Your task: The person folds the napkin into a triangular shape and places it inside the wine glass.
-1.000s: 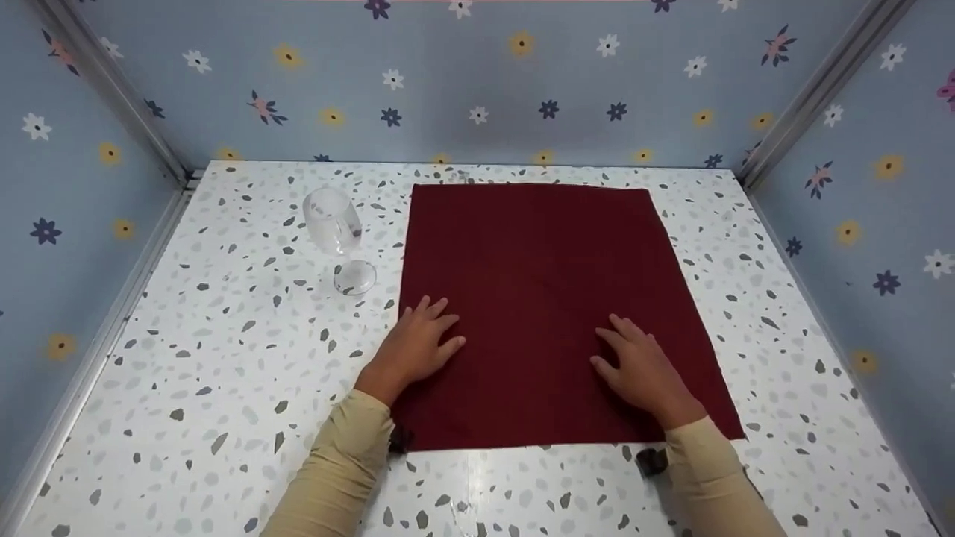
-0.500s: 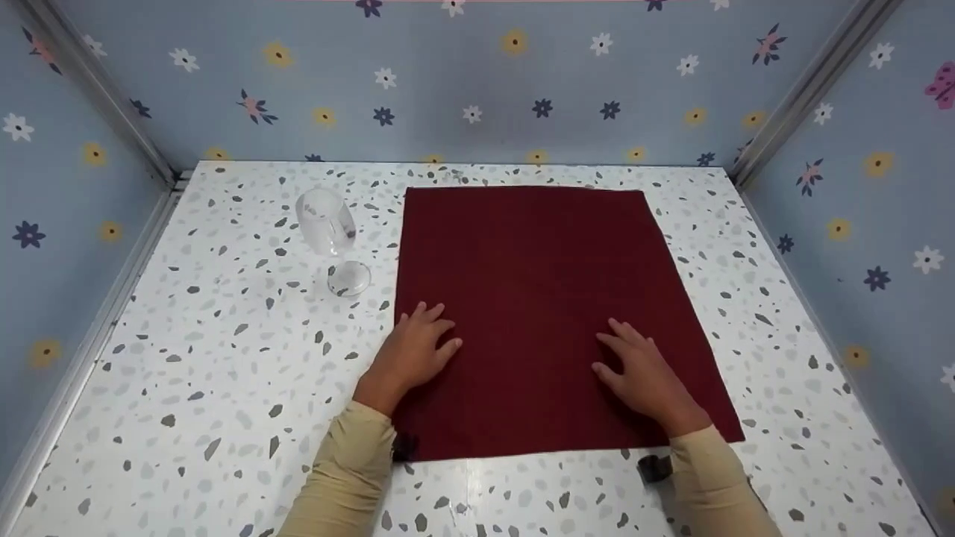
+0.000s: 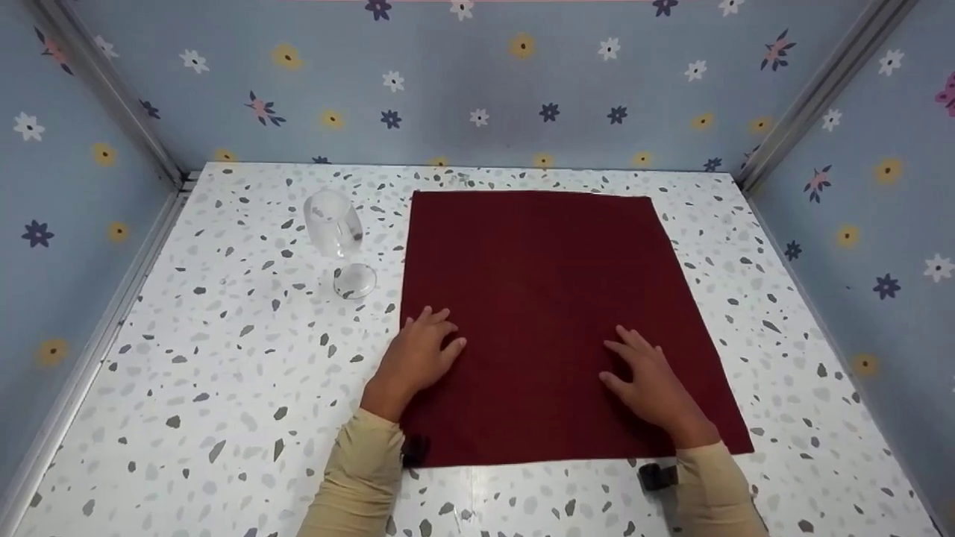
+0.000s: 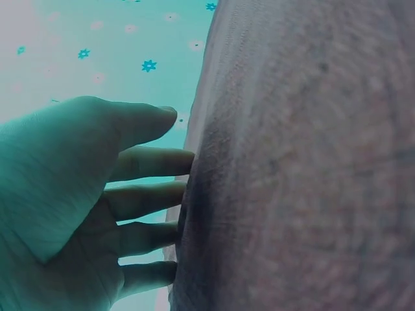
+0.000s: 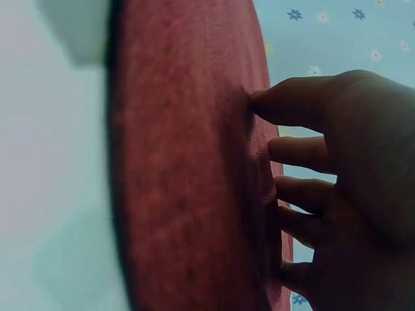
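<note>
A dark red cloth napkin [image 3: 537, 298] lies spread flat on the speckled white table. My left hand [image 3: 418, 358] rests on its left side, fingers spread and pointing away from me. On the right part, my right hand [image 3: 660, 384] touches the fabric with its fingertips, palm raised. The right wrist view shows the thumb and fingers [image 5: 301, 152] right at the cloth's surface; in the left wrist view the left fingertips [image 4: 172, 191] meet it too. Neither hand grips anything. A clear stemmed glass [image 3: 333, 224] stands upright left of the napkin, beyond the left hand.
The white table [image 3: 224, 358] with grey flecks is enclosed by blue flowered panels [image 3: 477, 82] at the back and sides. A small black device sits at each wrist, the right one [image 3: 656, 477] just off the napkin's front edge.
The napkin has slid slightly toward me, together with both hands resting on it. The glass keeps its place on the table; the head view has shifted a little.
</note>
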`<state>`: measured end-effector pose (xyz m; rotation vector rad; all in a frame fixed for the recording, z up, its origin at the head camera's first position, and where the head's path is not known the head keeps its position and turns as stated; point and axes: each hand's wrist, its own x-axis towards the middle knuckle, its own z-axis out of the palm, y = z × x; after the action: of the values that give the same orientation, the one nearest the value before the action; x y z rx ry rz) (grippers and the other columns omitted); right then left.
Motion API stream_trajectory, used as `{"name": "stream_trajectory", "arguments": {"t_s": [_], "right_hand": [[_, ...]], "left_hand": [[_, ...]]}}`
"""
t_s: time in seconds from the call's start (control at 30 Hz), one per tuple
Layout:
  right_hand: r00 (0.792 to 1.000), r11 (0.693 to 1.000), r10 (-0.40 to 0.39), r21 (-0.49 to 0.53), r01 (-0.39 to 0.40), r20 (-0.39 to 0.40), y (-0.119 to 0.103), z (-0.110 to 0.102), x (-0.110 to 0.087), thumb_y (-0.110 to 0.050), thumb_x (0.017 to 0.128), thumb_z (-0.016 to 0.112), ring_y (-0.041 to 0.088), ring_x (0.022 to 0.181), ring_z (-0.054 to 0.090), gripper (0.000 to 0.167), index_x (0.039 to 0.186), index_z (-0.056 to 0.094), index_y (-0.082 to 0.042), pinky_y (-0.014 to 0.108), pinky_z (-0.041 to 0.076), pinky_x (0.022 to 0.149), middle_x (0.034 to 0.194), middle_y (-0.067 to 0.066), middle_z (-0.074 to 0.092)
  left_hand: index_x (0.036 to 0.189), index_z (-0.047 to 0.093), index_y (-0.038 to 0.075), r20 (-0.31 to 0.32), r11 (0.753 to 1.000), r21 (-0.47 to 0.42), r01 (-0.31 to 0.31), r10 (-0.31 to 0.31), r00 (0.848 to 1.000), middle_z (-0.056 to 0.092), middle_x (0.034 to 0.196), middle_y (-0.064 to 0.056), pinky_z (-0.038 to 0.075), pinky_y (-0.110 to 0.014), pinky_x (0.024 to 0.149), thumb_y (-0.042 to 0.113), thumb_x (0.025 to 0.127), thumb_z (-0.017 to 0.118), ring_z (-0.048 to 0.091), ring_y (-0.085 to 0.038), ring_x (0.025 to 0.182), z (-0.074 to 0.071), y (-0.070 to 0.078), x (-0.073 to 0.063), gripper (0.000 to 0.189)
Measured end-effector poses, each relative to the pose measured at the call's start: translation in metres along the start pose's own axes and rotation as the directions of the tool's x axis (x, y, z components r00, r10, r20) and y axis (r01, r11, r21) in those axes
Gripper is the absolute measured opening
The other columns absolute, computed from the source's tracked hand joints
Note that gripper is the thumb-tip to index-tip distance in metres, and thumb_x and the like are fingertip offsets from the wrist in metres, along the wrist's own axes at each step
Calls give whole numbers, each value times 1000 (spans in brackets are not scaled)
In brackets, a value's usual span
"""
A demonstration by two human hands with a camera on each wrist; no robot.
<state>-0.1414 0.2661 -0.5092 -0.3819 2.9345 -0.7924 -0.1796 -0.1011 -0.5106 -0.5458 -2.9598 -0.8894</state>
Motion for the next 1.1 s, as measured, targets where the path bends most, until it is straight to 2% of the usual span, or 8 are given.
{"name": "stream_trajectory", "arguments": {"t_s": [0.13, 0.3, 0.43, 0.53, 0.77, 0.93, 1.1], "right_hand": [[999, 1000, 14, 4, -14, 29, -3, -2, 0, -17, 96, 69, 44, 147, 21, 53, 142, 53, 4, 67, 12, 114, 158, 23, 32], [1000, 1000, 11, 5, -11, 12, -7, -7, 1, -16, 95, 70, 44, 146, 23, 51, 140, 54, 4, 68, 13, 113, 156, 24, 34], [1000, 1000, 22, 17, -23, 16, -6, -6, -1, -16, 95, 70, 42, 147, 23, 52, 141, 54, 3, 66, 12, 115, 157, 22, 34], [999, 998, 37, 40, -38, 21, -5, -3, -4, -17, 95, 70, 42, 148, 21, 53, 142, 53, 2, 65, 11, 115, 158, 22, 32], [1000, 999, 20, 37, -20, -3, 0, -4, -1, -19, 96, 69, 40, 148, 22, 52, 142, 53, 0, 64, 11, 116, 158, 20, 33], [1000, 1000, -14, -11, 15, 19, 1, -6, -3, -18, 97, 68, 40, 147, 25, 50, 142, 54, 0, 63, 17, 115, 158, 19, 35], [999, 995, -44, -86, 44, 4, 7, -11, -4, -19, 96, 69, 38, 144, 33, 48, 140, 57, -2, 59, 30, 112, 156, 15, 40]], "left_hand": [[121, 69, 0, 12, 1000, -3, 12, -12, 1000, 54, 143, -19, 30, -60, 111, 27, 99, 65, 39, -43, 139, 0, -1, -1, 35], [123, 68, 0, 12, 999, -31, 6, -6, 1000, 53, 143, -20, 29, -60, 112, 27, 98, 65, 39, -43, 139, -2, -1, -4, 37], [125, 67, -1, 37, 999, -49, 13, -11, 999, 54, 143, -19, 30, -59, 112, 27, 98, 65, 39, -42, 140, -6, 0, -5, 38], [126, 66, -1, 62, 999, -46, 15, -13, 998, 54, 143, -19, 29, -57, 113, 27, 99, 65, 39, -40, 140, -11, 0, -3, 39], [126, 66, -2, 54, 999, -47, 4, -1, 999, 53, 143, -21, 28, -59, 113, 26, 98, 66, 39, -43, 139, -14, 3, 2, 40], [128, 64, -3, 62, 998, -58, 22, -18, 998, 52, 144, -21, 28, -58, 113, 26, 99, 65, 37, -43, 140, -13, 2, -5, 41], [128, 64, -3, 62, 998, -54, 12, -8, 998, 52, 143, -22, 29, -58, 113, 25, 99, 65, 37, -43, 140, -9, 4, -2, 41]]}}
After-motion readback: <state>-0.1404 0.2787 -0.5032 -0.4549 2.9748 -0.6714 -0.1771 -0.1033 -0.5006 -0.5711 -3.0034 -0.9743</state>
